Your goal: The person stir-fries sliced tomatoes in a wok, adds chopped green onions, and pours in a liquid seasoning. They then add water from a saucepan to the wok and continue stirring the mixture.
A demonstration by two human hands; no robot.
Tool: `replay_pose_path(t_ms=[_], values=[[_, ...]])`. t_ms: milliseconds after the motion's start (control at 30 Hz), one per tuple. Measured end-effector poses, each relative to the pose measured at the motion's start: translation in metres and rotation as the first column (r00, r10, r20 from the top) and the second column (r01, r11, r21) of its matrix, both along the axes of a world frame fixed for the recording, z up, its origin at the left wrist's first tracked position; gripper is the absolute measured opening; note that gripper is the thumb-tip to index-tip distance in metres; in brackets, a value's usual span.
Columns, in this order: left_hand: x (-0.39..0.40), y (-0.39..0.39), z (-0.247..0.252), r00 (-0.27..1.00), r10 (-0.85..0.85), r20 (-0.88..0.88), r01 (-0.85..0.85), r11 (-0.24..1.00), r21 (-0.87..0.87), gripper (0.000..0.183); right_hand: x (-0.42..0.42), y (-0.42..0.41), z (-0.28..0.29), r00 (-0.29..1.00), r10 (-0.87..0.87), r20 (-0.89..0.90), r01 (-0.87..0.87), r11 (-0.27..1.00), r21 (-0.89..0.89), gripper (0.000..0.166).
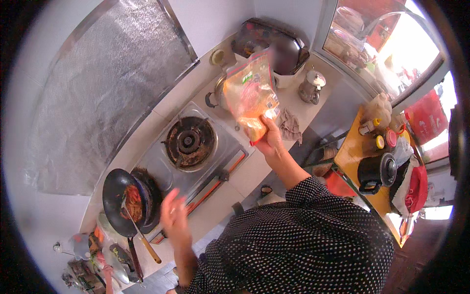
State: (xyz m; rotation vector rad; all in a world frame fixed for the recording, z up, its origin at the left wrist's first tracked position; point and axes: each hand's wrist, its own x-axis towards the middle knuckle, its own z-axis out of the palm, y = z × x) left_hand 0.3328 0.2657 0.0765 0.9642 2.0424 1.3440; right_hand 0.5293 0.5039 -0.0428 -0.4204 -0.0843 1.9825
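A plastic zip bag [251,92] with yellowish contents is gripped near its bottom corner by my right hand [270,137], which holds it up over the counter beyond the stove. My left hand [175,215], blurred, is raised with nothing in it, just right of a black wok [114,200]. Reddish-brown food [133,205] lies in the wok, and a metal spatula with a wooden handle [148,250] rests in it. The wok sits tilted over the left burner of the gas stove [227,143]. The right burner [188,141] has no pan on it.
Behind the bag stand a lidded pot [219,92] and a dark glossy appliance [286,55]. A metal jug [312,86] and a crumpled cloth [290,125] lie further right. A wooden table [347,147] holds jars and a black pot [374,171]. Bowls and utensils crowd the lower left.
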Motion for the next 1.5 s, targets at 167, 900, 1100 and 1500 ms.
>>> replay_pose_path(t_ms=[167, 900, 1100, 1500], values=[[0.068, 0.156, -0.035, 0.879, -0.361, 0.311, 0.285, 0.922, 0.263, 0.037, 0.035, -0.008, -0.016, 0.986, 0.162, -0.044, -0.156, 0.981, 0.119, 0.054], [0.156, 0.268, -0.120, 0.628, -0.778, -0.029, 0.776, 0.628, -0.062, 0.032, 0.216, 0.048, -0.065, 0.493, -0.039, 0.869, -0.223, 0.960, 0.170, 0.027], [0.143, 0.274, -0.135, 0.748, -0.662, -0.044, 0.662, 0.749, -0.030, 0.046, 0.202, 0.084, -0.086, 0.488, -0.279, 0.827, 0.059, 0.956, 0.288, 0.033], [0.040, 0.099, -0.136, 0.913, -0.332, 0.235, 0.390, 0.878, -0.277, 0.037, 0.228, 0.189, -0.169, 0.371, -0.393, 0.841, -0.107, 0.882, 0.459, 0.029]])
